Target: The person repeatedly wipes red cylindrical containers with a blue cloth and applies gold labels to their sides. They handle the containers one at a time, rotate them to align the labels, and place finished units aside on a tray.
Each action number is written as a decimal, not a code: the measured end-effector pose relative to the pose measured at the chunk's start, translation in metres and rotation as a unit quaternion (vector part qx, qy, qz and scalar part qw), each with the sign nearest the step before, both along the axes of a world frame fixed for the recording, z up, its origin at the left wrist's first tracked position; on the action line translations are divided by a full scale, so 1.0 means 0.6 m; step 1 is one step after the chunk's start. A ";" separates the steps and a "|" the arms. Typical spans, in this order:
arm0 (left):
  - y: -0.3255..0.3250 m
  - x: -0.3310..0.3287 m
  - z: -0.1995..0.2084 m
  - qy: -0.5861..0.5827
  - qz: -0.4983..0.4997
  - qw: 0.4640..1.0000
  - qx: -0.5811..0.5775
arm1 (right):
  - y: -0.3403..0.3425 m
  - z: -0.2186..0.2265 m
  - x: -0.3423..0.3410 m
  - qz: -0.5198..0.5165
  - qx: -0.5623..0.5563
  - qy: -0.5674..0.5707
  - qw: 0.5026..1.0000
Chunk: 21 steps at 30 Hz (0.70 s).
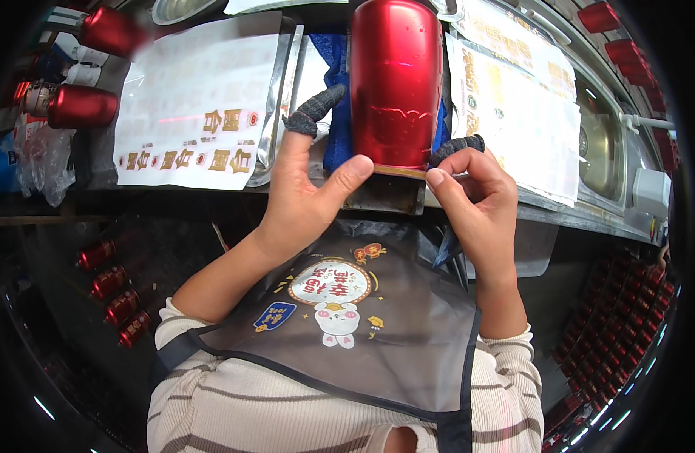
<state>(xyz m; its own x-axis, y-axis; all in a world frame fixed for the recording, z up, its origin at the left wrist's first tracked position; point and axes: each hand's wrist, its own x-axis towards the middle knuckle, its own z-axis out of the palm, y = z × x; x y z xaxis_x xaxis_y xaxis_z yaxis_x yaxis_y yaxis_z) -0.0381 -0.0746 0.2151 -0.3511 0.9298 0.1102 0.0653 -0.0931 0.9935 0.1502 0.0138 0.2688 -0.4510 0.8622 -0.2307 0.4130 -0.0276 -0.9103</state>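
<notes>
A shiny red bottle [396, 90] lies in front of me over a blue cloth [335, 143], its near end at a narrow tan ledge [399, 172]. My left hand [302, 177] is beside it on the left, fingers apart, with the thumb tip at the bottle's near left edge. On the right, my right hand [476, 189] has its thumb and index finger brought together by the near right corner. Whatever may be between those fingertips is too small to make out. Dark finger covers wrap a finger of each hand.
White sheets with gold decals lie left [200, 106] and right [514, 113] of the bottle. Two red bottles [83, 106] lie at far left. A metal basin [600, 143] is at right. Rows of red bottles [612, 332] stand lower right, several more [113, 283] lower left.
</notes>
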 end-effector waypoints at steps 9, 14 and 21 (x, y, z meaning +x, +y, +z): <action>0.012 0.019 -0.015 -0.034 -0.020 0.999 0.029 | -0.004 -0.007 -0.001 -0.026 -0.025 0.055 0.998; 0.011 0.018 -0.021 -0.016 -0.018 1.000 0.018 | -0.002 -0.015 0.004 -0.012 -0.012 0.014 1.000; -0.019 0.015 -0.019 -0.002 -0.005 1.000 -0.022 | -0.005 -0.028 0.000 -0.046 -0.013 0.060 0.997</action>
<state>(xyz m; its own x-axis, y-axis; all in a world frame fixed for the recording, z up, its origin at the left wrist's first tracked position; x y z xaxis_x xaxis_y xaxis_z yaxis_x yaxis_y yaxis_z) -0.0288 -0.0858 0.2038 -0.3429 0.9370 0.0670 0.0608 -0.0491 0.9969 0.1501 0.0107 0.2522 -0.3958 0.8958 -0.2021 0.2953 -0.0843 -0.9517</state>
